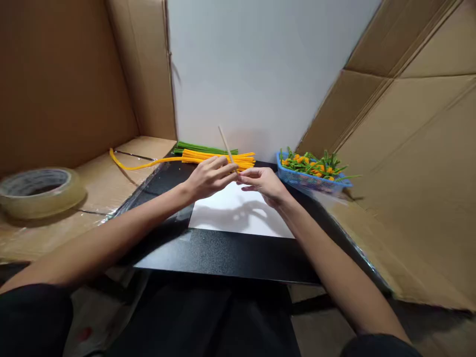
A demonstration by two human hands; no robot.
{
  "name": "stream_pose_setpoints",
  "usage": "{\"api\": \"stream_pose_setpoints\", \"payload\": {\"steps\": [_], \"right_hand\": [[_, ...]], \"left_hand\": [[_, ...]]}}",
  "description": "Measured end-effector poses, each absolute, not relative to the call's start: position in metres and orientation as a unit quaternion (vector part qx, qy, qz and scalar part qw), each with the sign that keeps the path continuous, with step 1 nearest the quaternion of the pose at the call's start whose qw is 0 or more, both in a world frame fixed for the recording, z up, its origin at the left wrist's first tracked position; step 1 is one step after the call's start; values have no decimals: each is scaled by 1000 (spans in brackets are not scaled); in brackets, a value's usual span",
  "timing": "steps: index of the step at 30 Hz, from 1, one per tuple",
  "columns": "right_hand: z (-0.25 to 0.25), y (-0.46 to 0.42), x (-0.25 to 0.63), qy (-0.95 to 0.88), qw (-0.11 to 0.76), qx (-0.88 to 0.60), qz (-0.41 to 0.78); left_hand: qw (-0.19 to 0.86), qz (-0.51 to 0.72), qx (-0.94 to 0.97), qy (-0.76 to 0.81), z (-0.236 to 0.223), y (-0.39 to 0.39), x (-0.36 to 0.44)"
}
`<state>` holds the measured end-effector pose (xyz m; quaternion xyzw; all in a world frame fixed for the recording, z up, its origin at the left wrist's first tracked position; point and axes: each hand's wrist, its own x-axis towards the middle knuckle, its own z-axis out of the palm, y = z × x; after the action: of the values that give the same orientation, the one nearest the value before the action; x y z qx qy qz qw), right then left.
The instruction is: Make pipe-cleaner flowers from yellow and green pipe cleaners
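A thin pale wooden stick (225, 141) slants up from between my two hands. My left hand (211, 177) is closed round it, fingers bent over its lower part. Close against those fingertips, my right hand (265, 184) pinches at the stick's bottom end; whatever lies between its fingertips is too small to make out. Just behind the hands lies a bundle of orange-yellow pipe cleaners (193, 156), partly covered by my left fingers. Beneath both hands is a white sheet of paper (223, 218), with their shadows on it.
Green pipe cleaners (204, 148) lie behind the orange bundle. A blue basket (297, 177) of green and orange pieces stands at the right. A tape roll (44, 191) rests on cardboard at the left, near a long yellow strand (139, 167). Cardboard walls flank the black table (230, 255).
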<state>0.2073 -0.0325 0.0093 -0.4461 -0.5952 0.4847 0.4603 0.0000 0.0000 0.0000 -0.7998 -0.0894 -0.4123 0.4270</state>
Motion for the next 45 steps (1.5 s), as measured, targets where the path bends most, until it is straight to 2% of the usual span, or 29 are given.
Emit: {"api": "stream_pose_setpoints", "payload": {"steps": [11, 15, 22, 27, 32, 41, 45], "right_hand": [[9, -34, 197, -575, 548, -422, 438], [4, -31, 197, -616, 572, -425, 335], [3, -35, 199, -684, 574, -438, 97], [1, -36, 199, -692, 576, -431, 61], [-2, -32, 201, -679, 589, -428, 99], [3, -35, 203, -703, 534, -453, 126], [8, -36, 206, -715, 512, -450, 158]], "left_hand": [[324, -431, -817, -204, -1, -5, 9], [291, -419, -824, -246, -2, -6, 12], [145, -400, -843, -330, 1, -13, 21], [101, -364, -858, -348, 4, -20, 23], [115, -355, -869, -325, 4, -18, 22], [286, -281, -891, -214, 6, -9, 8], [312, -311, -883, -163, 8, -3, 4]]}}
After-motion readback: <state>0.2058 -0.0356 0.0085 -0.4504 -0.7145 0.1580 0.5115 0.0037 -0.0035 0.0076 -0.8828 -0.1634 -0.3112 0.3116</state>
